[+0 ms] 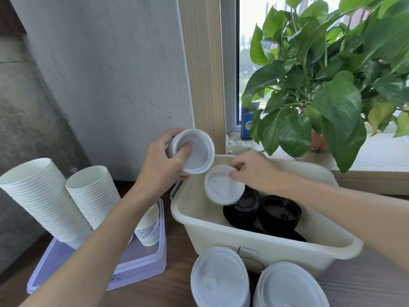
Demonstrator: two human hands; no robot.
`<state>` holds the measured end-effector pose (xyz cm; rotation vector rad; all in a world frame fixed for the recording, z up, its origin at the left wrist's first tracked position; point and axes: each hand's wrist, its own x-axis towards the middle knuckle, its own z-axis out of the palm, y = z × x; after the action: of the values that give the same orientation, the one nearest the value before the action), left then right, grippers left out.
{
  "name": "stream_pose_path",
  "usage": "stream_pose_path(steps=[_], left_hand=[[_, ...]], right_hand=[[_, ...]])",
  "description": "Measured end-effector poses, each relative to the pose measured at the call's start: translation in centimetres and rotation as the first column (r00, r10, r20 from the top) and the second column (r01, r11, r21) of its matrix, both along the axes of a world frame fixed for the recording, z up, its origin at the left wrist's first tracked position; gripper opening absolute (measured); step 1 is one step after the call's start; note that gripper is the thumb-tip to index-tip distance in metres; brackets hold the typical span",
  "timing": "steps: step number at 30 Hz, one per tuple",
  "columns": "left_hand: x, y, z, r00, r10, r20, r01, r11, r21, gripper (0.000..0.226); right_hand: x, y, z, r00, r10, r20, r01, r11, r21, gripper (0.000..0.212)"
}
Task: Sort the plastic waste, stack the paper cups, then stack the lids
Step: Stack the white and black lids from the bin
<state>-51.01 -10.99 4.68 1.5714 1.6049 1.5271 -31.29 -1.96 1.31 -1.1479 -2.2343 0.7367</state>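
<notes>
My left hand (162,161) grips a short stack of white lids (194,151), held on its side above the left rim of a cream plastic bin (265,244). My right hand (252,170) pinches the edge of a single white lid (221,185) just over the bin, close below the stack. Black lids (280,212) lie in the bottom of the bin. Two tall stacks of white paper cups (42,198) lean on a clear tray (73,269) at the left. Two stacks of white lids (218,278) stand at the front edge.
A leafy potted plant (332,85) stands on the windowsill at the right, with a small blue box (247,124) beside it. A grey wall rises behind the table. A shorter patterned cup stack (148,229) sits on the tray under my left forearm.
</notes>
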Motion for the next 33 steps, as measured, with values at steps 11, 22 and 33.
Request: stream_pose_path(steps=[11,22,33], left_hand=[[2.2,1.2,0.6,0.987,0.109,0.114,-0.111,0.994,0.010,0.020],[5.5,1.8,0.8,0.982,-0.030,0.187,0.048,0.995,-0.092,0.014],[7.2,2.4,0.2,0.911,-0.085,0.404,0.200,0.947,-0.253,0.050]], right_hand=[[3.8,-2.0,6.0,0.928,-0.140,-0.344,0.176,0.982,0.075,0.014],[2.7,-1.7,5.8,0.808,-0.105,-0.580,0.145,0.989,0.024,0.011],[1.8,-0.2,2.7,0.773,-0.170,-0.611,0.173,0.983,-0.054,0.007]])
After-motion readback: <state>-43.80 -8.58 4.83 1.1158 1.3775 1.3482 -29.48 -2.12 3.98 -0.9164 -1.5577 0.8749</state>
